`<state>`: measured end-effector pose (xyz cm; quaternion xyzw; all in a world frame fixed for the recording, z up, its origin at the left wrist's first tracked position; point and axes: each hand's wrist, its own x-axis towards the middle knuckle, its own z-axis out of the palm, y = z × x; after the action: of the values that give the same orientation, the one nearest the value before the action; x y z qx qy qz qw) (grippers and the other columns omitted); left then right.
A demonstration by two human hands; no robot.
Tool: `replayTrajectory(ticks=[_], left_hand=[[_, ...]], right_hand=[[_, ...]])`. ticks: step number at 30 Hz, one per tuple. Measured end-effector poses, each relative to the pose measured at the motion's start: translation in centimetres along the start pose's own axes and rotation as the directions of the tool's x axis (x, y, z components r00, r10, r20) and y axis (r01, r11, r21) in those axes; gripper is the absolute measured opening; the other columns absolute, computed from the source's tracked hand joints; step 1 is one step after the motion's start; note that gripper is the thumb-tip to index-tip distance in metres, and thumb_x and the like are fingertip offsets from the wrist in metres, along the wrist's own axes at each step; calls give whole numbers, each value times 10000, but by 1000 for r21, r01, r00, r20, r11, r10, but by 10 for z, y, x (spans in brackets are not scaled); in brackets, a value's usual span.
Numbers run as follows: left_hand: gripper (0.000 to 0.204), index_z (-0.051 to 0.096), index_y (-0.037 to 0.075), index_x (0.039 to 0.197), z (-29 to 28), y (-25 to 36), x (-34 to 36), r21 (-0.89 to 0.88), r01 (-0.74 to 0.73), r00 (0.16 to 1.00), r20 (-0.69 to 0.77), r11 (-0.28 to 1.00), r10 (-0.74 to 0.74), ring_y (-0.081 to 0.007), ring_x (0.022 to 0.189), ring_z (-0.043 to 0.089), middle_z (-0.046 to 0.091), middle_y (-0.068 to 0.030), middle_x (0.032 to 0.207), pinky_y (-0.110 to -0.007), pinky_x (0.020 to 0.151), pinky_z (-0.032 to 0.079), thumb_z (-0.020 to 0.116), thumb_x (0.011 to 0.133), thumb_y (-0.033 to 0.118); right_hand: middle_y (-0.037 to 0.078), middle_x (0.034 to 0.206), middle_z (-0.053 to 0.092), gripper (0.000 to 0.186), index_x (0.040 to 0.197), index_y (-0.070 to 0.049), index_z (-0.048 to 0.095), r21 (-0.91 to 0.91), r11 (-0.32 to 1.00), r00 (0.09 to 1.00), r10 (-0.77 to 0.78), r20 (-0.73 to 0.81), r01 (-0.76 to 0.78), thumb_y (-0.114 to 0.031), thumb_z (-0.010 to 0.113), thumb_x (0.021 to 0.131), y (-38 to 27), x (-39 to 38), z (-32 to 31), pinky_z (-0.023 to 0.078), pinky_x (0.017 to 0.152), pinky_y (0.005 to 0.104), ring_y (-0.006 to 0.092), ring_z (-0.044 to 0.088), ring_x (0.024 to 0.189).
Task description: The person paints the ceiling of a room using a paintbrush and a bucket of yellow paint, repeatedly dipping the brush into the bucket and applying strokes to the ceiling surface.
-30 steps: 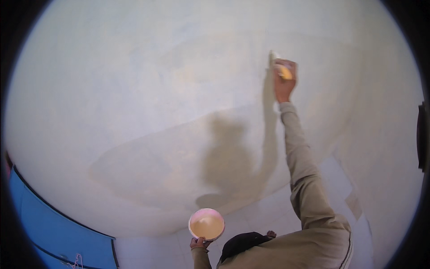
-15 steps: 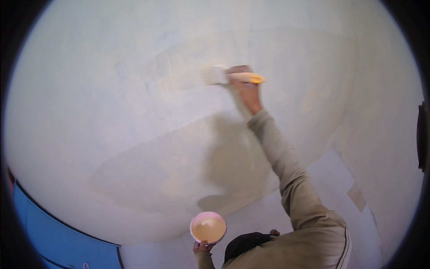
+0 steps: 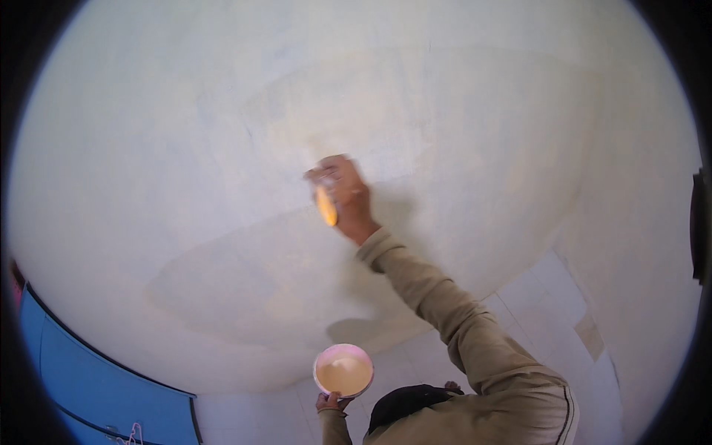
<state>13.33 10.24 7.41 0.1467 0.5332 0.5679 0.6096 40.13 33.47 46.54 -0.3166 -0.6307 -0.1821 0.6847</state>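
My right hand (image 3: 345, 194) is closed around a paintbrush (image 3: 326, 206) against the wall (image 3: 208, 170). Only the brush's yellow handle end shows plainly; its bristles are blurred or hidden by my fingers. Low in the view, my left hand (image 3: 331, 401) grips the rim of a round paint bucket (image 3: 343, 380), thumb over the edge. Pale cream paint lies inside, below a pinkish inner wall. Darker, damp-looking patches spread over the wall above and below my right hand.
Blue furniture with dark edging (image 3: 111, 363) stands at the lower left, a pale hanger-like object (image 3: 132, 434) near it. White floor tiles (image 3: 519, 297) run along the wall's foot. A dark object (image 3: 697, 226) is at the far right edge.
My right hand has swept left and down with the paintbrush. The brush has turned from lying sideways to having its handle end point downward. The bucket has risen slightly.
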Motion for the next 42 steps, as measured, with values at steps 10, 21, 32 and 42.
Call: replayTrajectory(ticks=[10,21,32,42], left_hand=[[321,465,-103,1019,3,6,-4,5,29,999,-21,1000,-29,-424,807,661,582,-262,1000,-538,635,635,567,722,-35],[379,465,-102,1033,3,-3,5,42,26,999,-29,999,-25,-442,864,638,562,-260,1038,-584,665,616,587,680,-31],[249,476,-58,901,-2,-5,11,-56,7,1000,-17,998,-8,-409,742,655,588,-241,937,-599,629,608,578,674,-60],[271,463,-78,944,17,15,-12,68,30,999,24,997,-32,-395,781,663,584,-240,967,-544,639,631,580,706,-25]], right_hand=[[26,957,612,147,969,-44,644,141,982,951,160,-263,-126,5,635,831,81,80,-93,486,816,284,131,586,897],[113,1039,576,190,994,-54,637,-201,974,975,-138,-174,102,-9,591,815,44,101,-11,492,831,381,289,558,1016],[33,964,636,83,924,-56,634,437,895,982,150,-112,-87,-58,667,848,67,145,-61,493,816,300,138,602,915],[27,975,648,119,955,-96,665,-272,960,912,-53,-407,-65,-84,666,837,150,163,-210,511,745,307,166,630,854]])
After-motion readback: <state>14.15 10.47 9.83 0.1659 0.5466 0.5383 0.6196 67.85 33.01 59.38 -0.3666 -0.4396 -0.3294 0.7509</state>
